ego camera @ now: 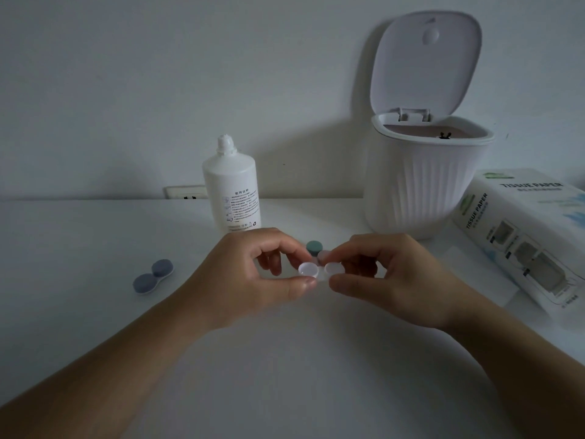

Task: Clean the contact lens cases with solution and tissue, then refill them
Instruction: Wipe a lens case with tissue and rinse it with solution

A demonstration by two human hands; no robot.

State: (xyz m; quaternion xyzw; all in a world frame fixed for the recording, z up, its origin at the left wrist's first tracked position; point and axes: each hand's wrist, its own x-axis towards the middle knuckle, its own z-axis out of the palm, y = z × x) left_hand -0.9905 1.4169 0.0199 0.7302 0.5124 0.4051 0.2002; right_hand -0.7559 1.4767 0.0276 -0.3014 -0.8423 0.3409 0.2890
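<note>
An uncapped white lens case [319, 270] with two open wells is held above the table between both hands. My left hand [253, 277] pinches its left well with thumb and forefinger. My right hand [389, 274] pinches its right well the same way. Just behind the case lie a green cap [314, 247] and a pale pink cap [323, 255], partly hidden by my fingers. A second case with two grey-blue caps [153, 276] lies on the table at the left. The white solution bottle [231, 188] stands upright behind my left hand.
A white ribbed bin [424, 182] with its lid up stands at the back right. A pack of tissue paper [525, 242] lies at the right edge. A wall socket [185, 192] sits behind the bottle. The white table [285, 359] runs to the wall.
</note>
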